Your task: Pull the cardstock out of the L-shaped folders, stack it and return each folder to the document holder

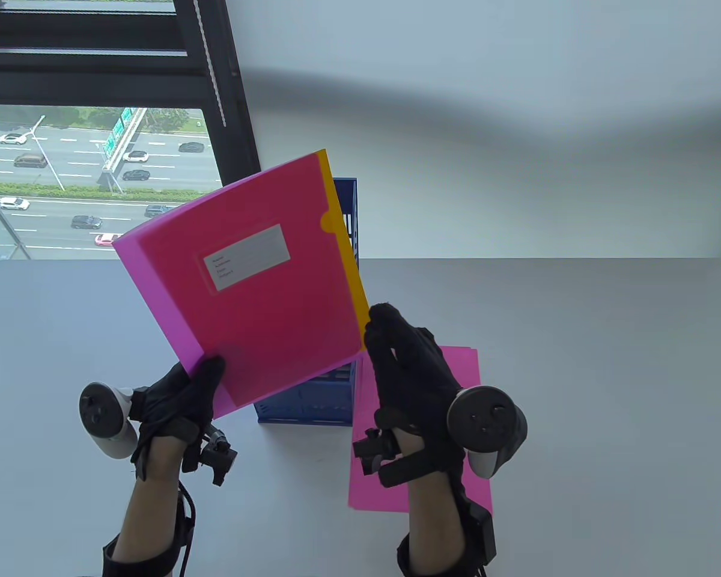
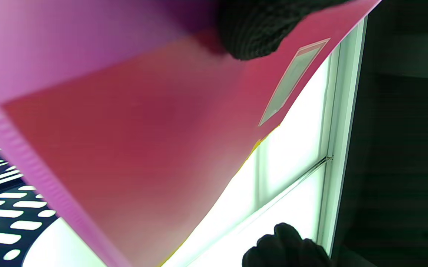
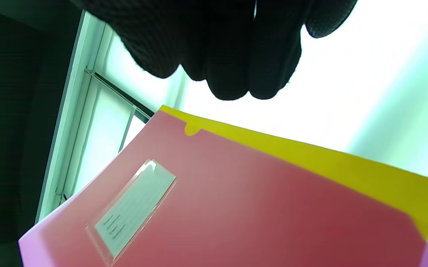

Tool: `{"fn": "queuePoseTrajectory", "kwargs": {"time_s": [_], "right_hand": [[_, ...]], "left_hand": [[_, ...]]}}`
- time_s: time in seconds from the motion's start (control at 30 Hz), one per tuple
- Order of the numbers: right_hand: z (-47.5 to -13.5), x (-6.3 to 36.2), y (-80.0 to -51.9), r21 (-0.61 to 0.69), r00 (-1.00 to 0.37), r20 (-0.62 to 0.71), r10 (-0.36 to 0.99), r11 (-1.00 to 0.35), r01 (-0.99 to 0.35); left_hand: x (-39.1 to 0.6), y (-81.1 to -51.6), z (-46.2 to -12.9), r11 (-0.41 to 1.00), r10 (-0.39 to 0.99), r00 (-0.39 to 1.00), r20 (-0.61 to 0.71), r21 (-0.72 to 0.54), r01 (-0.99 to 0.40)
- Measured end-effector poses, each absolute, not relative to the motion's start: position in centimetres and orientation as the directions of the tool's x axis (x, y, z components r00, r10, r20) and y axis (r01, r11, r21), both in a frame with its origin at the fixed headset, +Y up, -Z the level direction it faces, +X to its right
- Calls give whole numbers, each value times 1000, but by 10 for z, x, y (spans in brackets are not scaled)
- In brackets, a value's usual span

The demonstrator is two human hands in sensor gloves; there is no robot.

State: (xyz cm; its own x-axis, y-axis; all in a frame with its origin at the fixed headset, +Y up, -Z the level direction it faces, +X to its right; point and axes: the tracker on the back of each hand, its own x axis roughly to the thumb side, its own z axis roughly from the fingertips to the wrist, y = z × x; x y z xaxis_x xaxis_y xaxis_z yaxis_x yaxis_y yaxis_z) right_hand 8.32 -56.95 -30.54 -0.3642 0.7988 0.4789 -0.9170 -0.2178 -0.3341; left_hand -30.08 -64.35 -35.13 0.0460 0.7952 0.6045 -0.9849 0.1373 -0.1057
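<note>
A pink translucent L-shaped folder (image 1: pixel 246 288) with a white label is held tilted above the table. My left hand (image 1: pixel 195 387) pinches its lower left corner, with the thumb (image 2: pixel 254 29) on the front face. Yellow cardstock (image 1: pixel 342 222) sticks out along the folder's right edge (image 3: pixel 310 163). My right hand (image 1: pixel 396 354) is raised beside the yellow sheet's lower corner. Its fingers (image 3: pixel 228 55) are bunched loosely, and a gap separates them from the sheet. The blue document holder (image 1: pixel 312 402) stands behind the folder. A pink cardstock sheet (image 1: pixel 456 366) lies flat under my right hand.
The grey table (image 1: pixel 607 372) stretches to the right and left of the holder. A window (image 1: pixel 84 168) with a dark frame is at the back left, and a white wall runs behind the table's far edge.
</note>
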Motion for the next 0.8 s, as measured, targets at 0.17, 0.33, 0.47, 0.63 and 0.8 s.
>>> {"fn": "queuePoseTrajectory", "kwargs": {"time_s": [0.17,0.33,0.47,0.63,0.8], "right_hand": [[-306,106,-573,-353,-341,458,821,-184,-917],[-312,120,-578,-267,-276,462,843,-164,-950],[-318,124,-582,-193,-226,465,856,-151,-970],[-327,114,-586,-95,-211,449,868,-188,-978],[-329,104,-586,-191,-318,435,842,-259,-947]], "left_hand": [[-300,-644,-355,130,800,-33,599,-227,-965],[-294,-645,-358,149,811,-83,579,-340,-928],[-289,-648,-360,179,824,-85,560,-400,-899],[-281,-653,-364,176,838,-96,537,-432,-884],[-277,-655,-364,174,843,-98,529,-441,-880]]}}
